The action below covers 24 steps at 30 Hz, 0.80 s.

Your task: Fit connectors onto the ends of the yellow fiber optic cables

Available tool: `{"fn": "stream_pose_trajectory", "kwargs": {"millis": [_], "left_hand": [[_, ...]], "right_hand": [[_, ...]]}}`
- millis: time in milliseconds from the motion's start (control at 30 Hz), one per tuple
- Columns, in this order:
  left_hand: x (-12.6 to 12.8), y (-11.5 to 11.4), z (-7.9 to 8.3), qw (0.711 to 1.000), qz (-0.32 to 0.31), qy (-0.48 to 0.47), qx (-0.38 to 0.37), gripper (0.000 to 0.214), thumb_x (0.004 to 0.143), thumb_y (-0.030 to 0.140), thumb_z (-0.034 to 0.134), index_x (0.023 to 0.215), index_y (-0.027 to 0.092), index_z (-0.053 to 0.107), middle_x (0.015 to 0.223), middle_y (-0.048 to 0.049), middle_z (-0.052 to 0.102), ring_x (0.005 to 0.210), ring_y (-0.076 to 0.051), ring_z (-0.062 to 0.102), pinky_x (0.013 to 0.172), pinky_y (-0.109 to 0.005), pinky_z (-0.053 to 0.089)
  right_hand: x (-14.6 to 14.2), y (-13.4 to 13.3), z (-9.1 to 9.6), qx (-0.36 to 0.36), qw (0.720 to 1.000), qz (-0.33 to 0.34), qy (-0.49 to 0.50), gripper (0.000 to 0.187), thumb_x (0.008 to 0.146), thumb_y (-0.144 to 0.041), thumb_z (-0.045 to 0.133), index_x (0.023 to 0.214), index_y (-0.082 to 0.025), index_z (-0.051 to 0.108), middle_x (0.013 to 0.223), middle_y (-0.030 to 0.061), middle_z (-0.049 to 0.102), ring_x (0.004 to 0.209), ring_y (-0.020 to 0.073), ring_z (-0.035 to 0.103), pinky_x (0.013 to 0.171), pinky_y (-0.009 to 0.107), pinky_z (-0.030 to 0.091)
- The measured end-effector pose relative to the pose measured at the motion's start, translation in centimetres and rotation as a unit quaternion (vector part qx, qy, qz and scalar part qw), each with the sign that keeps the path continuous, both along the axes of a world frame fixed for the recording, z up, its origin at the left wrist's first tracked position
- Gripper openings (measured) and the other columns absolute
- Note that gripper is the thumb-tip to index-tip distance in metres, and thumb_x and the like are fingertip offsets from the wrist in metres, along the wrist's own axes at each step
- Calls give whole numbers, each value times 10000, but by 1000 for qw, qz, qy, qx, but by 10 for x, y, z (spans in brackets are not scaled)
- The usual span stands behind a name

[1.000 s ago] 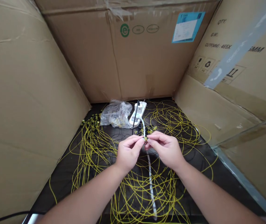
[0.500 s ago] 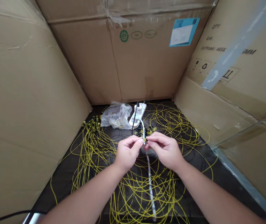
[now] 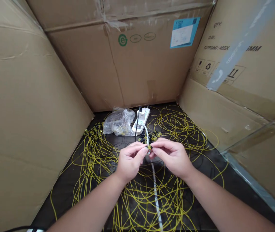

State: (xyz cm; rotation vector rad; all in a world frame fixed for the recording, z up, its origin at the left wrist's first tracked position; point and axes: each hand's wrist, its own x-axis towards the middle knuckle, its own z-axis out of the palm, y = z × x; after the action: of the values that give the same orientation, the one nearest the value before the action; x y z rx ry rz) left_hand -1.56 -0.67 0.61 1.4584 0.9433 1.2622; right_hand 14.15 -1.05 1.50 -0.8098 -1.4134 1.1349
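Note:
My left hand (image 3: 131,160) and my right hand (image 3: 172,156) meet over the middle of the dark surface, thumbs and forefingers pinched. Between the fingertips sits a small yellow connector piece (image 3: 149,147), gripped from both sides. Its exact kind is too small to make out, and dark bits at its ends are partly covered by my fingers. Just behind it runs a white power cord (image 3: 147,133). Beyond my fingers lies a small heap of black and yellow connector pieces (image 3: 155,138). Thin yellow cables (image 3: 149,193) lie tangled under my wrists.
A white power strip (image 3: 141,120) with a black cord stands at the back beside a crumpled clear plastic bag (image 3: 119,121). More yellow cables lie in a bundle at left (image 3: 91,154) and in loops at right (image 3: 183,125). Cardboard boxes (image 3: 137,71) wall the back and both sides.
The view has shifted slightly. Both hands stay pinched at the same spot, and the small yellow connector piece between them now shows a little more clearly.

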Motion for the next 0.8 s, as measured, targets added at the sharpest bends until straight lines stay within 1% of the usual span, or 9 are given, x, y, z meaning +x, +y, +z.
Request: {"fn": "stream_pose_trajectory", "kwargs": {"millis": [100,200,333,367,533,667,800], "left_hand": [[-2,1,1,1000,-6,12,18,162,775,252,597,850,179,721,762,-44,612,446,-52,455,441,-216,394],[-2,1,2,999,-3,17,31,168,776,239,595,875,186,721,798,-52,625,452,-53,464,443,-216,404],[-3,1,1,998,-2,30,47,168,780,228,590,879,200,723,844,-61,631,465,-57,476,436,-214,406],[-3,1,1,998,0,37,52,166,781,231,589,872,202,724,843,-62,633,476,-63,483,440,-215,410],[-4,-1,3,996,6,58,64,155,769,232,602,849,209,733,822,-71,646,581,-114,551,519,-239,451],[-6,-2,3,994,-2,68,87,176,769,188,596,882,227,726,825,-67,642,658,-137,581,581,-255,470],[-7,-2,4,991,-15,82,107,187,772,160,589,889,221,722,817,-68,639,699,-149,590,620,-269,479]], "right_hand": [[-1,0,0,11,1000,-14,-5,97,777,-202,600,851,-196,662,760,17,597,614,139,639,603,312,563],[-2,-1,-1,-15,1000,-22,13,114,769,-206,613,881,-201,629,747,13,617,619,144,642,608,314,565],[-2,-3,-1,-21,999,-20,19,48,753,-210,630,794,-187,619,739,14,608,611,149,644,593,311,562],[-2,-3,-1,-24,999,-20,24,59,751,-212,632,804,-189,621,742,14,609,611,150,645,594,315,563],[0,-3,0,-58,997,-3,50,232,731,-227,651,956,-195,608,711,5,624,593,149,644,598,331,569],[2,-2,2,-63,997,16,43,255,726,-229,654,972,-186,605,684,-3,619,575,143,646,582,317,572],[4,-2,3,-68,996,39,53,265,731,-212,650,989,-191,594,685,-12,616,574,140,647,586,319,575]]}}
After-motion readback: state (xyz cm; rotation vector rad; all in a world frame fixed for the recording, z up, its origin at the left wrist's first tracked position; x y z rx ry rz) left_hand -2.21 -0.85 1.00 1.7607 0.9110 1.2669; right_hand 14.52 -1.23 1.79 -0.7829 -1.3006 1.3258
